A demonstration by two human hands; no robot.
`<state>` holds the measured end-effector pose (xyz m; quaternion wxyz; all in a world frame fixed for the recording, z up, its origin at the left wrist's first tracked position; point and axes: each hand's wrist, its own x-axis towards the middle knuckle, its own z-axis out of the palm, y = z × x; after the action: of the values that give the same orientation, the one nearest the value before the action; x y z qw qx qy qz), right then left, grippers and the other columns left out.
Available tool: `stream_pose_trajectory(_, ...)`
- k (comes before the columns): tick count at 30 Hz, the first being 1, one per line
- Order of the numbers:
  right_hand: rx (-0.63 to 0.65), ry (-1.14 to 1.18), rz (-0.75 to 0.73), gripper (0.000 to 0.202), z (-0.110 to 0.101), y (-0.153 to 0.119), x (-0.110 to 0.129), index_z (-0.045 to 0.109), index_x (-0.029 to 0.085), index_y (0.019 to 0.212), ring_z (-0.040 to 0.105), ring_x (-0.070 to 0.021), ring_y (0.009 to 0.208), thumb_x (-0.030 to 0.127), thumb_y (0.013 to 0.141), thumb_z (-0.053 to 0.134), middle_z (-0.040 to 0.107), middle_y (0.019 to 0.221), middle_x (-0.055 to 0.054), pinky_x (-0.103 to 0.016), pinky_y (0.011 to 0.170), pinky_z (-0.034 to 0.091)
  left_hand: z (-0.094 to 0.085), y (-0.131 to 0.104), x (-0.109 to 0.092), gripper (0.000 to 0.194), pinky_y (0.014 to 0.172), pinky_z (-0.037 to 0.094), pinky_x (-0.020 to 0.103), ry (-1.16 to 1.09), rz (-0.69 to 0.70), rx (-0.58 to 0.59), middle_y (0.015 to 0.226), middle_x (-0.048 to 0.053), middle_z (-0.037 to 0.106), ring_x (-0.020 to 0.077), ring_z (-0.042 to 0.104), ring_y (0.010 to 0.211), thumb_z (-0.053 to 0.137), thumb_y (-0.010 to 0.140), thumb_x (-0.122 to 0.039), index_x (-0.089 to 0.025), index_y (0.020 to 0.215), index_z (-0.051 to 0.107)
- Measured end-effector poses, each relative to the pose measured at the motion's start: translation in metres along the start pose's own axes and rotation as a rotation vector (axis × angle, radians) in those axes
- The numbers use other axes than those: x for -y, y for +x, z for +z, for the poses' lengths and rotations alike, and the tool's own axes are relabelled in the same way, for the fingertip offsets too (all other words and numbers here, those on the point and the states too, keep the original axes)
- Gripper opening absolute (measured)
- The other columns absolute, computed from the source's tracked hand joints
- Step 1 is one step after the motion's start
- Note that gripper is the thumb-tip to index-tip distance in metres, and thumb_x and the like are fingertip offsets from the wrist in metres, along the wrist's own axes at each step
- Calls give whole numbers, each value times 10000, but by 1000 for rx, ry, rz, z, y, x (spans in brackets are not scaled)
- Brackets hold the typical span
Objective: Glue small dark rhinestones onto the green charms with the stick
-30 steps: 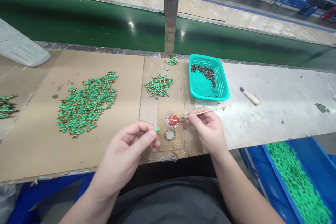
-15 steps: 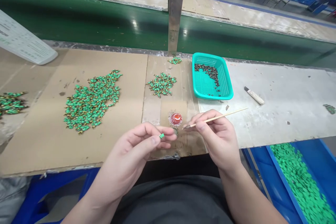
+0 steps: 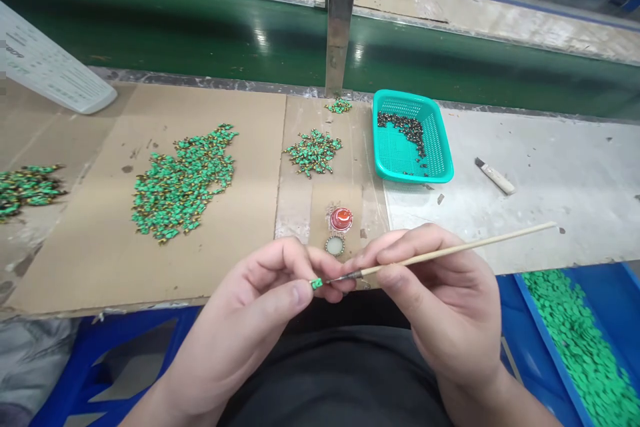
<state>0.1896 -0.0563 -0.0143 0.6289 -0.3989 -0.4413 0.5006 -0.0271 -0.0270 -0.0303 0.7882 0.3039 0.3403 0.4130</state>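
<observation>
Between thumb and fingertips, my left hand [image 3: 265, 300] pinches a tiny green piece [image 3: 316, 283]. My right hand [image 3: 440, 287] holds a thin paintbrush [image 3: 450, 250] with a pale wooden handle, its dark tip close to the piece; I cannot tell whether they touch. Just beyond my hands, a blob of glossy red paint [image 3: 341, 219] sits on the cardboard. Nearer to me lies a bottle cap [image 3: 335, 245] with a pale inside.
Piles of small green-and-gold pieces [image 3: 185, 180] cover parts of the cardboard [image 3: 85, 240]. A teal basket [image 3: 443, 173] holds dark little pieces. Right of it lies a whitish-handled tool [image 3: 495, 177]. Green pieces [image 3: 575, 333] fill a blue tray at lower right. A metal post [image 3: 341, 33] rises behind.
My right hand has brought the paintbrush down and left, from near the red paint to the green piece. My left hand still pinches that piece, now slightly lower. The view has shifted a little.
</observation>
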Motion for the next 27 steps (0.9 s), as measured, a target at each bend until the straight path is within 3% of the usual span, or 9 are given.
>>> stream_pose_trajectory(4, 30, -69, -44, 231, 1, -2, 2, 930, 283, 1160, 940, -225, 997, 71, 1068, 934, 948, 1068, -35, -362, 941, 799, 3, -1, -2, 218, 861, 717, 213, -13, 9, -7, 972, 38, 920, 177, 859, 879, 1088, 941, -377, -247, 863, 932)
stream_pose_trajectory(12, 34, -118, -43, 222, 4, -3, 8, 927, 305, 1157, 941, -257, 962, 107, 1062, 953, 946, 1063, -43, -413, 887, 820, -2, -3, -1, 226, 908, 732, 293, 25, -4, -3, 1024, 64, 920, 229, 861, 947, 1063, 967, -408, -253, 876, 927)
stream_pose_trajectory(27, 85, -101, -38, 286, 2, -3, 7, 931, 315, 1215, 941, -200, 992, 64, 1079, 922, 943, 1125, -19, -348, 946, 805, -4, -6, 2, 227, 909, 712, 277, 28, 18, -16, 1026, 60, 908, 224, 847, 955, 1051, 977, -410, -256, 880, 915)
